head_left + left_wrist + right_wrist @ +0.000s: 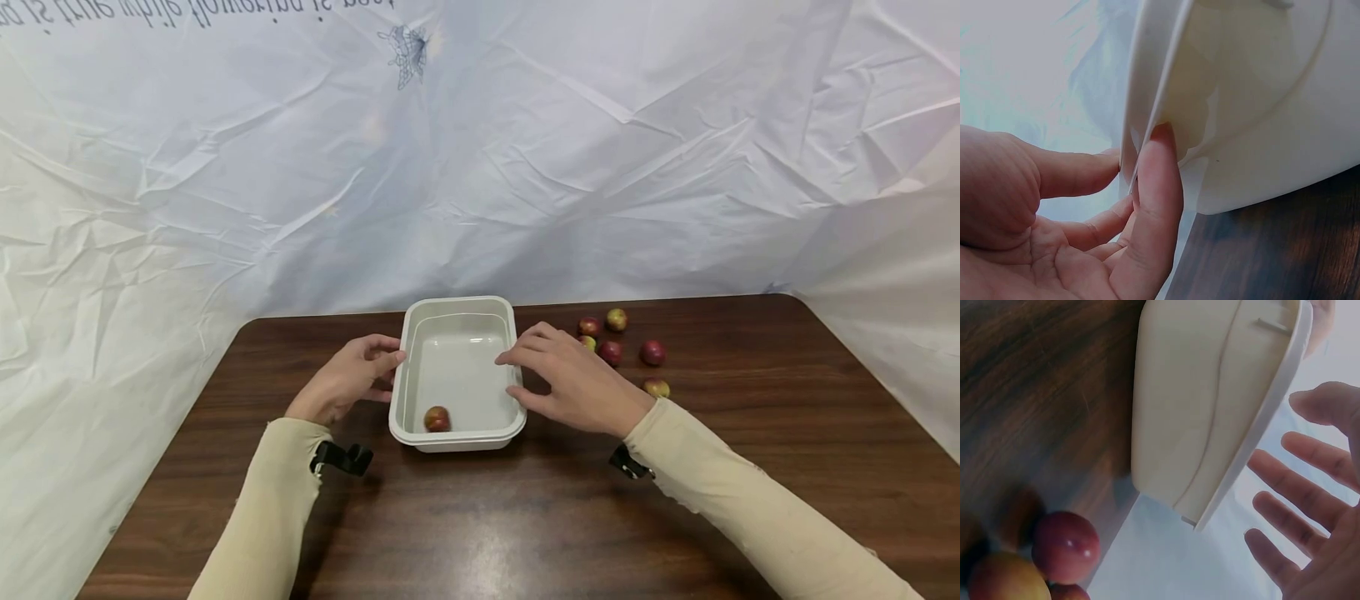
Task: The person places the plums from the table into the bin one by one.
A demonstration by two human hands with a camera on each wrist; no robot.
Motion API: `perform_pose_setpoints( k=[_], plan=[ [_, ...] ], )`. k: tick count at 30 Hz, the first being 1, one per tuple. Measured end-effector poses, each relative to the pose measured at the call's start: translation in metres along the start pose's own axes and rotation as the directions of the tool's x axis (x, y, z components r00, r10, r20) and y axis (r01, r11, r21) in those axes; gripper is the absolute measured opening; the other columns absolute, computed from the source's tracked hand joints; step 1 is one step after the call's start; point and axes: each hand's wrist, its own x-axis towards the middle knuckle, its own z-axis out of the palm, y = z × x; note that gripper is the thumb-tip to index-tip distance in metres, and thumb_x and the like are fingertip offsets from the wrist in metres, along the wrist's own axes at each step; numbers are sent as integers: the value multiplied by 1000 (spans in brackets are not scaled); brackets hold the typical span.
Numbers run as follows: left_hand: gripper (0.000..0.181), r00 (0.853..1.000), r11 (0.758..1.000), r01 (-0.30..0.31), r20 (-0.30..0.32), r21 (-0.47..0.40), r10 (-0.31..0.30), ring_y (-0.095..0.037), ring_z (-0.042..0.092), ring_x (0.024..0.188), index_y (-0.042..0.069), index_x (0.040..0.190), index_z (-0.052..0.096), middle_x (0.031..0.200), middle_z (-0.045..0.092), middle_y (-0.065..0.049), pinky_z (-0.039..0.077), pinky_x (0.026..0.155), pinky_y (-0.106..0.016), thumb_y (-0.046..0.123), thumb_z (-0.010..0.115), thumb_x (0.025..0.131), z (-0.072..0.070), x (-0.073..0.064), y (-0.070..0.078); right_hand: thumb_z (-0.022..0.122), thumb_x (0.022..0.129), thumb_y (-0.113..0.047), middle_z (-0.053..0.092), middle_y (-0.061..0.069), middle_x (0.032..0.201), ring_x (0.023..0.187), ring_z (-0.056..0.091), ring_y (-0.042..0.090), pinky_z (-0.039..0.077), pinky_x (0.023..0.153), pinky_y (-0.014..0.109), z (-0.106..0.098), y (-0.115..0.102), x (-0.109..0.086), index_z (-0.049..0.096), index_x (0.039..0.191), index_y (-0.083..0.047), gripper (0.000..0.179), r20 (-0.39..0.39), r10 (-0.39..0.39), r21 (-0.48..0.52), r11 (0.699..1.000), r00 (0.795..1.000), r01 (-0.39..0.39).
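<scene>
An off-white plastic tub (463, 375), rectangular with rounded corners and a lipped rim, is near the middle of the head frame, its smooth floor faintly glossy. Inside, towards its lower left corner, one round, red-and-yellow fruit (437, 419) rests on the floor. The left hand (347, 377) pinches the rim at the tub's left side, thumb and fingers closed on its thin edge. The right hand (566, 379) reaches over the opposite rim from the right of centre with fingers apart and loosely bent, gripping nothing; whether it touches the rim is unclear.

Right of centre, six smooth-skinned fruits (652, 352), some deep red, others mottled yellow, lie scattered on the dark brown, wood-grained tabletop (405, 508). Beige, close-fitting sleeves (262, 508) and black straps (341, 457) cover the wrists. Wrinkled whitish sheeting (525, 183) fills the upper frame, printed with inverted lettering (210, 12).
</scene>
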Motion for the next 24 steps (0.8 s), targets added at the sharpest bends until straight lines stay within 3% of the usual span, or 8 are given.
perform_pose_setpoints(
  k=[7,12,24],
  plan=[
    [48,1000,1000,5,-7,11,-5,-25,63,103,3,150,41,129,57,-18,63,84,-38,26,52,109,0,-1,0,74,95,-27,70,0,114,114,56,17,53,95,36,-8,7,-3,71,122,-14,31,-12,7,3,1000,1000,-7],
    [48,1000,1000,16,-17,8,-16,-24,62,103,4,149,42,131,56,-17,63,85,-38,26,53,108,1,0,-1,73,95,-28,70,0,116,117,57,19,51,101,41,-16,16,-8,70,124,-13,32,-21,15,-14,1000,1000,-15],
    [48,999,999,36,-18,-14,-36,-23,63,101,4,148,43,129,58,-15,63,85,-38,28,54,108,2,0,-1,70,98,-32,68,1,125,122,55,25,49,104,49,-34,35,-20,68,128,-15,35,-3,106,-82,991,994,-106]
  ],
)
